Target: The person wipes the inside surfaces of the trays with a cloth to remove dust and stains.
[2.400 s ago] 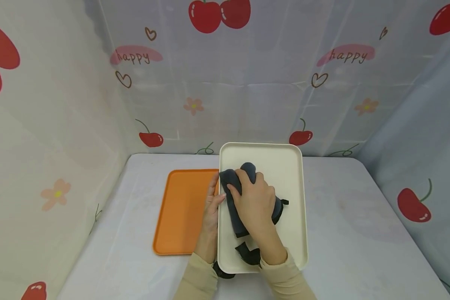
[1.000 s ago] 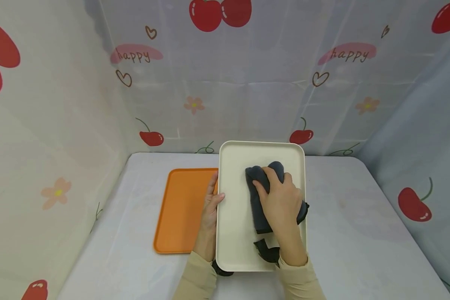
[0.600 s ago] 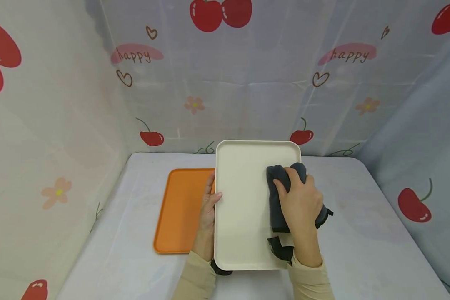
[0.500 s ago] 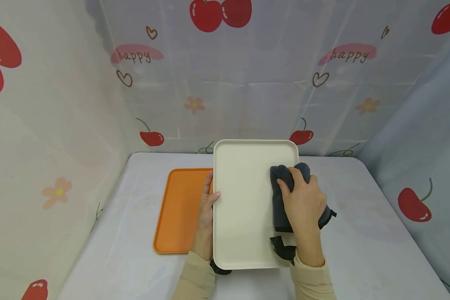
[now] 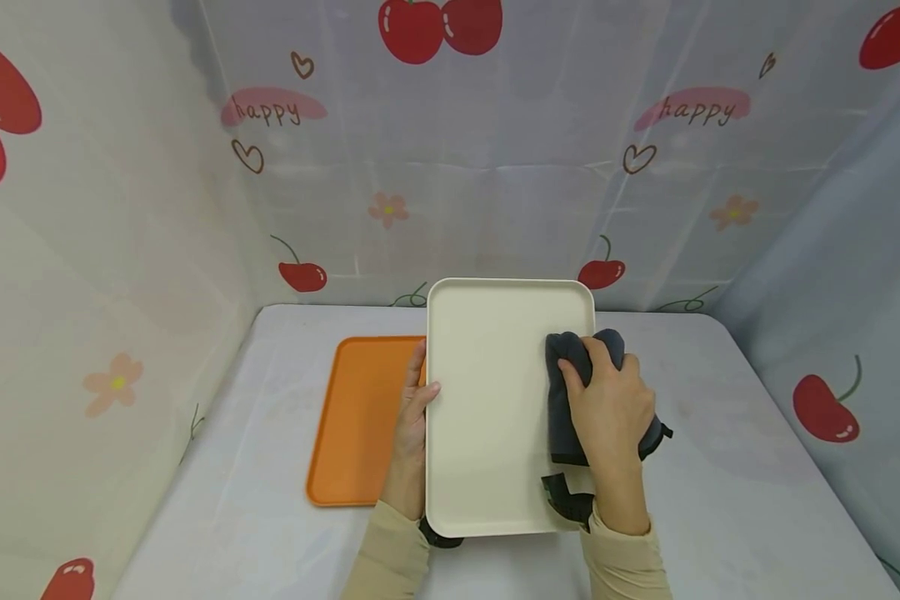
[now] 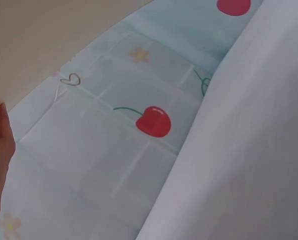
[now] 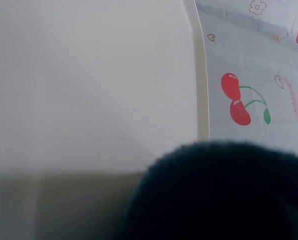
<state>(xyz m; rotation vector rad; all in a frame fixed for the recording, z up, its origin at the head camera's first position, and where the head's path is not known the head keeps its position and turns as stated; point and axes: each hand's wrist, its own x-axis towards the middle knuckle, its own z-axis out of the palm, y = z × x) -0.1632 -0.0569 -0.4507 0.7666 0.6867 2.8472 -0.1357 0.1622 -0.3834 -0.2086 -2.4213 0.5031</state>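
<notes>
A cream tray [image 5: 487,400] is held up above the table, its inner face toward the head camera. My left hand [image 5: 412,425] grips its left edge, thumb over the rim and the other fingers behind. In the left wrist view, the tray's underside [image 6: 49,40] and part of the left hand [image 6: 0,155] show at the left. My right hand [image 5: 607,408] grips a bunched dark grey cloth [image 5: 562,417] against the tray's right side, and the cloth overhangs that edge. The cloth [image 7: 219,195] looms dark and blurred in the right wrist view beside the tray's rim [image 7: 201,90].
An orange tray [image 5: 356,425] lies on the white-covered table [image 5: 720,433] at the left, partly hidden behind the left hand and cream tray. Curtains with cherry prints [image 5: 495,192] surround the table at the back and sides. Black straps [image 5: 566,500] show at the wrists.
My right hand has moved the cloth rightward from the tray's middle to its right edge. The cream tray has shifted slightly left, with the left hand still gripping it.
</notes>
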